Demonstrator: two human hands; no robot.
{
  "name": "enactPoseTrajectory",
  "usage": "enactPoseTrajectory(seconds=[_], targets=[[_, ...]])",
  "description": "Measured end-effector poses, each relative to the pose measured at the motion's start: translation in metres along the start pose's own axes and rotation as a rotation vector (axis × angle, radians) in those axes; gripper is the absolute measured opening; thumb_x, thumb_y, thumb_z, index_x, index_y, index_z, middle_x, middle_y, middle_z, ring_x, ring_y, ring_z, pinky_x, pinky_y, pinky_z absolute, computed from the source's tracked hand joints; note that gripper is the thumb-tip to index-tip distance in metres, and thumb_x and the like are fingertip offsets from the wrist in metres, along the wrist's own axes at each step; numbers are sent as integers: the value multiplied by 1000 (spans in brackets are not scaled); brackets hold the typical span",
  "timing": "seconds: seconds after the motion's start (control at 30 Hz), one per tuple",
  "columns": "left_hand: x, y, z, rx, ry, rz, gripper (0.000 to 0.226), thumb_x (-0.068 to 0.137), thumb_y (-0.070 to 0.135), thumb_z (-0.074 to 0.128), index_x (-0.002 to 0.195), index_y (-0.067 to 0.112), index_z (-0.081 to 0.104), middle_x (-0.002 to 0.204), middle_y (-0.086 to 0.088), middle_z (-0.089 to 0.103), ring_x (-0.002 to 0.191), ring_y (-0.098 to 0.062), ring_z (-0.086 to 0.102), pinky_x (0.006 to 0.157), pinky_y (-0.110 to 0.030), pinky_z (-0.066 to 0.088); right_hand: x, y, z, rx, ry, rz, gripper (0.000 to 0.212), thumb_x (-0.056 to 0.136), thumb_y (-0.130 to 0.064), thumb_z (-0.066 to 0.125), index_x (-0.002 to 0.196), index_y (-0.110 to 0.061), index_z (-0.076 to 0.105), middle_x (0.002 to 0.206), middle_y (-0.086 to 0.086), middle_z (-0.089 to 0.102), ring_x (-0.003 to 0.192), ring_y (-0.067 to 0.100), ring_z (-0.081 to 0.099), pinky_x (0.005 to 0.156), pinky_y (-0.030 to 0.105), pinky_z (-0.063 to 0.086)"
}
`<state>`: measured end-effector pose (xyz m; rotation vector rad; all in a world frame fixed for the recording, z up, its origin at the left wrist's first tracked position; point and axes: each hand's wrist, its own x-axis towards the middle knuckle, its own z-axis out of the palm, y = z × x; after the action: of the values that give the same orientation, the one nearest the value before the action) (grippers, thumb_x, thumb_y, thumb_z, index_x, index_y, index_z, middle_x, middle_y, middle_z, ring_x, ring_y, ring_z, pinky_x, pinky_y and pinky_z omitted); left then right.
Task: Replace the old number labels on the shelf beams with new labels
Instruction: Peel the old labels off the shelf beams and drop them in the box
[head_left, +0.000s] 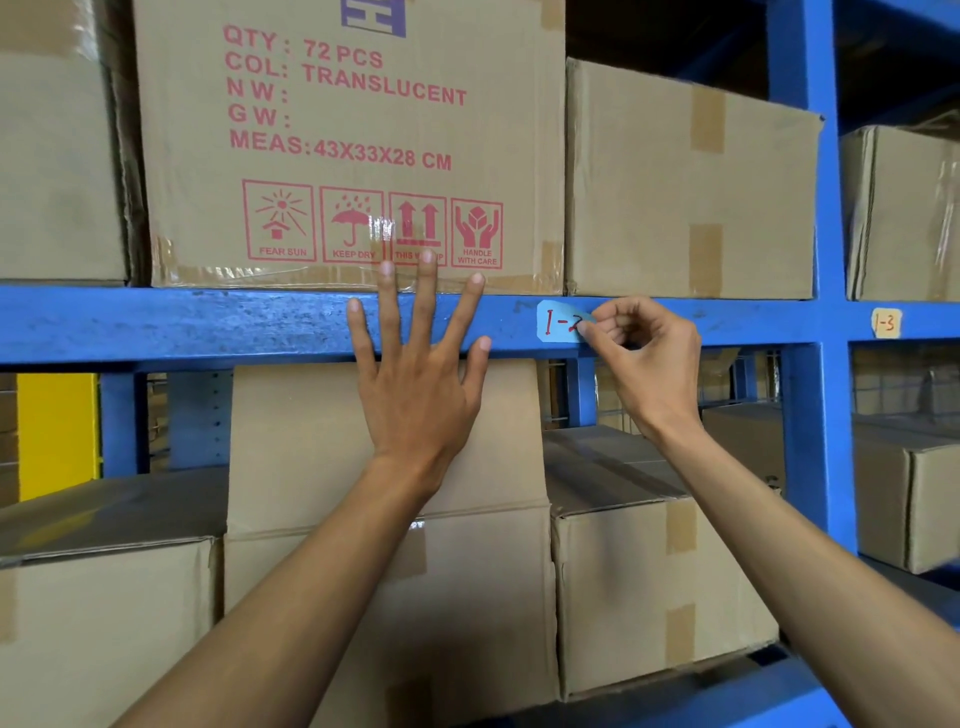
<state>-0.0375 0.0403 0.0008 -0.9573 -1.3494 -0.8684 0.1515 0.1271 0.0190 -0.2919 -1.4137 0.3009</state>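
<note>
A light blue label (558, 322) with red writing "1-2" sticks on the blue shelf beam (208, 325). My right hand (641, 358) pinches the label's right edge between thumb and forefinger, hiding part of the last digit. My left hand (421, 374) is spread flat, fingers apart, against the beam to the left of the label, holding nothing. An orange-tan label (884, 323) reading "1-3" sits further right, on the beam past the blue upright (821, 260).
Cardboard boxes fill the shelf above the beam, one large printed box (353, 145) directly over my left hand. More boxes (649, 561) stand on the lower shelf behind my arms. A yellow panel (57, 426) shows at the left.
</note>
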Motion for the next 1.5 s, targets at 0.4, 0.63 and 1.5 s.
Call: enactPoseTrajectory(seconds=[0.4, 0.63, 1.5], targets=[[-6, 2, -5, 0, -52, 20, 53, 103, 48, 26, 154, 40, 15, 166, -2, 11, 152, -34, 6, 120, -58, 12, -26, -13, -19, 80, -13, 13, 9, 82, -11, 77, 89, -6, 73, 78, 2, 70, 71, 8, 56, 67, 19, 51], [-29, 22, -14, -118, -177, 29, 63, 95, 45, 40, 154, 37, 20, 166, -9, 5, 151, -36, -4, 120, -59, -1, -67, 4, -46, 114, -17, 148, 9, 83, -8, 76, 90, -5, 72, 80, 10, 70, 73, 10, 58, 67, 19, 51], [-299, 237, 48, -573, -1345, 355, 61, 99, 30, 43, 154, 18, 19, 159, -5, 26, 143, -25, 31, 114, -39, 30, -283, 161, -237, -231, 59, 956, 15, 84, -1, 71, 75, -12, 67, 76, 4, 68, 60, 1, 57, 52, 10, 44]])
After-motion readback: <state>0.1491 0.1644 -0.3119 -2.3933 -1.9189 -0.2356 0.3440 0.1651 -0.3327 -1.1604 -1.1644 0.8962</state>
